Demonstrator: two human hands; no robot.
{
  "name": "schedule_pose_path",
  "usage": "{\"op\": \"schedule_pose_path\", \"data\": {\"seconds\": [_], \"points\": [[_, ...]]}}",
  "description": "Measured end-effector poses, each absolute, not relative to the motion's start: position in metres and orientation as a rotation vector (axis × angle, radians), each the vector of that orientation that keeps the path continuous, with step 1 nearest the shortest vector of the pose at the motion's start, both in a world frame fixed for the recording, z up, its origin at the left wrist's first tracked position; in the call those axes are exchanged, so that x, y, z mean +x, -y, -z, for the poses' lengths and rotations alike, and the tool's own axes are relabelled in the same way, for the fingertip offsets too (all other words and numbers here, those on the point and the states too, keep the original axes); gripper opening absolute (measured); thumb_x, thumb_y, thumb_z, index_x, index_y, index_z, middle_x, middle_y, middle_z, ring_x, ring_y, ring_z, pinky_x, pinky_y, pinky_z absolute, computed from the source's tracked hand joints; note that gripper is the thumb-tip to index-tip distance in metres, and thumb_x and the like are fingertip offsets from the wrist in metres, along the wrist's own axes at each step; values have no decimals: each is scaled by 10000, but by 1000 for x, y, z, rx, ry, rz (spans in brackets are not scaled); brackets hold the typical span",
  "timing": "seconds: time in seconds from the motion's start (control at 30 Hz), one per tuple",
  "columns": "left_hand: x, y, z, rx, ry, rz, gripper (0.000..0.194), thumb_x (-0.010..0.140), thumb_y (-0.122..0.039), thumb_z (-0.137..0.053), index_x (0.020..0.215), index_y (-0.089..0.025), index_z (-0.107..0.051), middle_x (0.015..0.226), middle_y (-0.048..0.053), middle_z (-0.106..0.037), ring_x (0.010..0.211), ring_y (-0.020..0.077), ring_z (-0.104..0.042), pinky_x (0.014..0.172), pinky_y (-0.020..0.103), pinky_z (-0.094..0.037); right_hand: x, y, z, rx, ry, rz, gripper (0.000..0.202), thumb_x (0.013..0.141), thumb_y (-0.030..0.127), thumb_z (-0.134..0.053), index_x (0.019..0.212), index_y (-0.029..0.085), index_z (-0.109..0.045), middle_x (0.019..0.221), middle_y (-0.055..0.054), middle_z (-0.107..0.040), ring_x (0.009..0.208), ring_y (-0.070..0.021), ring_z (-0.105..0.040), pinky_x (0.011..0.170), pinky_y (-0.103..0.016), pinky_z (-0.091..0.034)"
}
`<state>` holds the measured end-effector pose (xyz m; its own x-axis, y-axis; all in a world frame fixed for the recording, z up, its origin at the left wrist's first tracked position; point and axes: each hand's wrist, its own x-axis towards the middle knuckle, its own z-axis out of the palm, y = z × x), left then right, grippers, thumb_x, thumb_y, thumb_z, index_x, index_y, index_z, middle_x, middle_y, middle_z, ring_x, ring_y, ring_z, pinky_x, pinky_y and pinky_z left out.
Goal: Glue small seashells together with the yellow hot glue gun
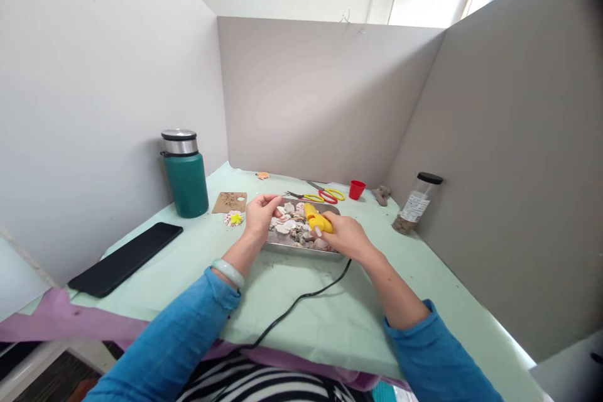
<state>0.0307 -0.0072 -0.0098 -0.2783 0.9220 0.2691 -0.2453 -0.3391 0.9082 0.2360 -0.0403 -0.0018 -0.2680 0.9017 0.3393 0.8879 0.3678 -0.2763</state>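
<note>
Snugly, my right hand (347, 236) was closed around the yellow glue gun (320, 222), its fingers wrapped on the body with no open gap that I could see. I had the gun over the right part of the metal tray (304, 250), above the shells (288, 224) heaped in it, and its pale tip pointed down toward them. The black cord (306, 295) came out below that hand and ran across the green table cover (358, 320) toward me. My left hand (260, 217) was at the tray's left side, thumb and forefinger brought together at the tips in a pinch, the other fingers curled beneath; whether a small piece sat between the tips, I could not tell. Just left of that hand lay the brown card (229, 203) and the shell with a yellow flower (234, 218), while the scissors (328, 196) rested behind the tray.
</note>
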Motion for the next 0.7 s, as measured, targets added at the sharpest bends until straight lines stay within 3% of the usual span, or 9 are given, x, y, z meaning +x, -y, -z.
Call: {"op": "schedule_pose_path", "data": {"seconds": [0.37,0.57,0.7], "points": [[30,6,12,1087,-986,-1743,303,577,-320,-734,758,-109,-614,657,34,-651,420,59,-478,460,214,-371,242,41,-9,-1670,2510,-4,377,754,548,-541,931,231,-643,874,-43,-666,779,-190,-583,559,-251,-270],[28,4,13,1063,-965,-1784,291,594,-322,-721,764,-110,-616,688,46,-660,416,56,-476,467,217,-375,213,39,-28,-1501,2500,171,305,859,437,-449,981,258,-664,973,-50,-654,900,-192,-571,641,-252,-346],[24,0,13,1004,-931,-1842,278,592,-291,-716,772,-108,-607,700,45,-656,411,51,-467,461,216,-382,167,23,-30,-1425,2760,205,280,791,392,-559,1006,250,-667,1019,-77,-652,951,-226,-578,693,-269,-390]]}}
